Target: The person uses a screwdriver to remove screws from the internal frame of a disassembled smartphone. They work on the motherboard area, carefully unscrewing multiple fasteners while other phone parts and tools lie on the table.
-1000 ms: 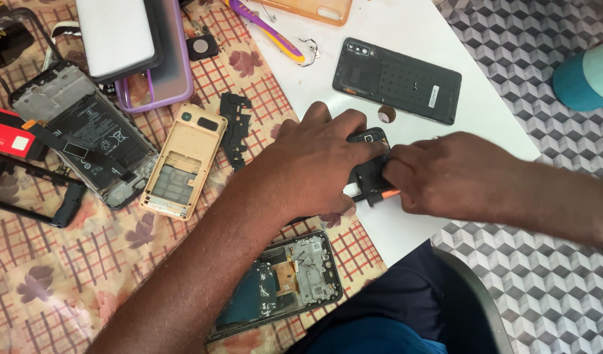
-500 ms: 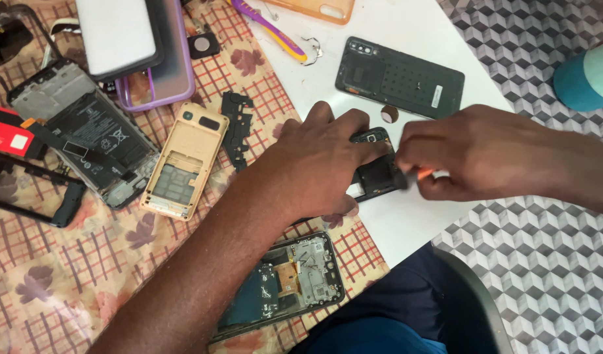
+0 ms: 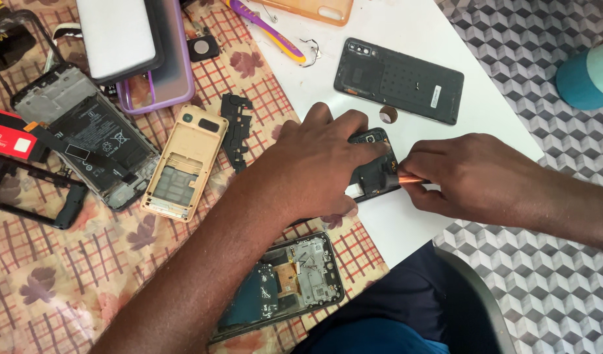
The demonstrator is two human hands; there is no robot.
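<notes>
The left hand (image 3: 318, 167) covers most of the dark phone body (image 3: 375, 172), so its left part cannot be seen. The right hand (image 3: 468, 174) hides the orange-handled tool (image 3: 409, 179) beyond its tip. At two o'clock, the teal cup (image 3: 586, 78) is cut by the frame edge.

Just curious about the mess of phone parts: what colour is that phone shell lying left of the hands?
The phone shell is pale gold or tan, seen in the head view.
</notes>
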